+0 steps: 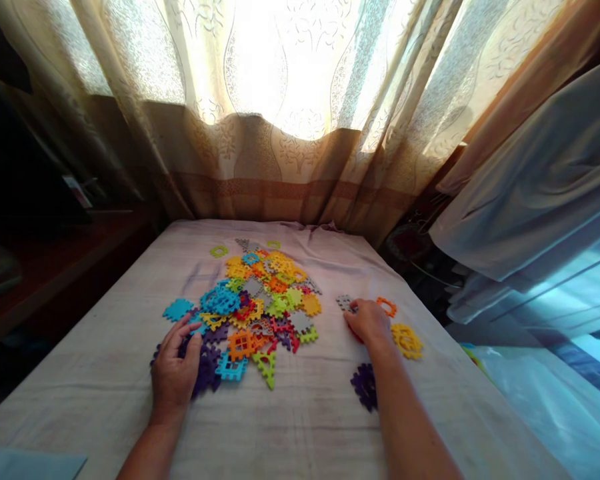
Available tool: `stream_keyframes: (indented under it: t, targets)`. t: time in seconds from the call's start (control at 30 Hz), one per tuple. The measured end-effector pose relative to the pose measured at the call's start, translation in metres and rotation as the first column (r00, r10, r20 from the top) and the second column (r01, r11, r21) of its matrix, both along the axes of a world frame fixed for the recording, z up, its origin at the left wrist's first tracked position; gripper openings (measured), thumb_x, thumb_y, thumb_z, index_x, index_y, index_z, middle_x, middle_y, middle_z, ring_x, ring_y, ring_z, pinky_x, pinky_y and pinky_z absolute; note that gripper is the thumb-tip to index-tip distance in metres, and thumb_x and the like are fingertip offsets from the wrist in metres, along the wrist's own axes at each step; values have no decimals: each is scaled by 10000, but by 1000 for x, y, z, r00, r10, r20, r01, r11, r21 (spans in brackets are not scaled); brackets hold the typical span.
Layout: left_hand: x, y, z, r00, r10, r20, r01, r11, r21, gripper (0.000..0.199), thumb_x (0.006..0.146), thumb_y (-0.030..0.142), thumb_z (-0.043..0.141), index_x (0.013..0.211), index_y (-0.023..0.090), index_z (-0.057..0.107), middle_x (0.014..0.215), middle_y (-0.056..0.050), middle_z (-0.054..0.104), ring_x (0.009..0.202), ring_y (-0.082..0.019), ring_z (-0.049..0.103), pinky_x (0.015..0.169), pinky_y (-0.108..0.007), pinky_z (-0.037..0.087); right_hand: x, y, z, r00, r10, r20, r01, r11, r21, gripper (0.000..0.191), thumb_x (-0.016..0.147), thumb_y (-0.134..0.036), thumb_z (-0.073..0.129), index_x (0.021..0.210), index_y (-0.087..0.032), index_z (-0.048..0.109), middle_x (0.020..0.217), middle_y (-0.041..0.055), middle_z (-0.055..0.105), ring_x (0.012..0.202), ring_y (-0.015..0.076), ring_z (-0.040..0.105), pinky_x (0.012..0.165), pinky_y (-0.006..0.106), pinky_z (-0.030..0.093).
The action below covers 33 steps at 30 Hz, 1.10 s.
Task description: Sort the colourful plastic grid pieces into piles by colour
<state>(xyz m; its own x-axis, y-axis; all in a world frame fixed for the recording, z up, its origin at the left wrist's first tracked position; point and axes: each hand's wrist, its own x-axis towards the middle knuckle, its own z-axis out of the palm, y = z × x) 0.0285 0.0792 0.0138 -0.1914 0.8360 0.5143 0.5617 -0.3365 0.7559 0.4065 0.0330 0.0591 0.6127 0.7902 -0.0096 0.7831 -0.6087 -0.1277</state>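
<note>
Left hand (177,357) half-open, eight o'clock of pile (279,305); right hand (373,321) over red piece (355,334) (left hold, right closure unclear); light touch best.

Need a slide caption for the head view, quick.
Left hand at the edge of a pile of colourful notched pieces; right hand beside a yellow piece.

Left hand (174,365) is showing bare, its back broad and rounded, its thumb looking short and thick. Right hand (371,321) is showing bare too. Left forearm (144,448) and right forearm (413,423), also bare, are widening smoothly from narrower wrists; nail detail is blurring.
</note>
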Motion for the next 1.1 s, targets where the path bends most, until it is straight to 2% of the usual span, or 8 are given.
stream_keyframes:
  t: [0.1, 0.2, 0.33, 0.47, 0.67, 0.87, 1.0, 1.1]
  targets:
    - [1, -1, 1, 1000, 0, -2, 0, 1000, 4, 268, 837, 427, 524, 926, 229, 681, 1202, -72, 669, 1164, -230, 600, 1073, -378, 408, -19, -5, 5, 998, 51, 31, -54, 993, 106, 257, 867, -303, 562, 1040, -199, 720, 1150, 124, 655, 1075, 267, 592, 881, 348, 439]
    - [1, -1, 1, 1000, -7, -7, 7, 1000, -5, 260, 843, 422, 525, 925, 229, 679, 1204, -68, 668, 1168, -228, 598, 1075, -379, 407, -51, -7, 9, 984, 171, -40, -162, 972, 171, 213, 881, -351, 567, 958, -221, 716, 1079, 83, 676, 1032, 230, 597, 881, 321, 428]
    - [1, -2, 1, 1000, 0, -12, -1, 1000, -5, 267, 846, 424, 522, 936, 227, 678, 1216, -65, 662, 1172, -224, 594, 1081, -375, 401, -90, -5, 10, 939, 327, -107, -313, 941, 126, 297, 827, -463, 638, 956, -200, 687, 999, 85, 687, 981, 232, 601, 829, 309, 420]
    - [1, -2, 3, 1000, -3, -12, 3, 1000, -16, 266, 843, 422, 522, 940, 230, 678, 1217, -63, 662, 1183, -225, 588, 1087, -373, 396, -104, -3, 9, 938, 336, -89, -330, 941, 80, 312, 787, -443, 670, 969, -190, 660, 997, 94, 679, 969, 243, 594, 800, 312, 408]
    - [2, -2, 5, 1000, -5, -7, 5, 1000, -23, 261, 835, 423, 524, 934, 235, 677, 1211, -63, 666, 1180, -234, 590, 1080, -384, 405, -88, -5, 13, 936, 309, -170, -292, 949, 121, 261, 806, -400, 630, 979, -208, 662, 1005, 69, 693, 960, 224, 612, 794, 299, 410]
    - [2, -2, 5, 1000, -7, -2, 6, 1000, -25, 283, 835, 431, 520, 934, 221, 681, 1212, -79, 662, 1183, -234, 589, 1087, -387, 396, -39, -1, 18, 984, 118, -135, -106, 991, 87, 300, 842, -413, 584, 1036, -201, 670, 1075, 90, 691, 1017, 243, 621, 817, 318, 434]
    - [1, -2, 5, 1000, -8, -3, 8, 1000, -24, 287, 832, 436, 521, 930, 220, 683, 1208, -81, 664, 1178, -235, 591, 1084, -387, 398, -14, 6, 11, 997, 9, -76, -8, 1000, 20, 346, 863, -418, 572, 1111, -195, 663, 1115, 114, 683, 1045, 256, 620, 825, 328, 447]
    - [1, -1, 5, 1000, -9, -3, 8, 1000, -26, 280, 829, 430, 524, 931, 223, 684, 1212, -78, 663, 1178, -237, 592, 1082, -387, 400, -8, 9, 4, 998, -45, -36, 45, 999, -1, 355, 876, -404, 559, 1142, -194, 663, 1156, 134, 664, 1081, 271, 603, 843, 349, 450]
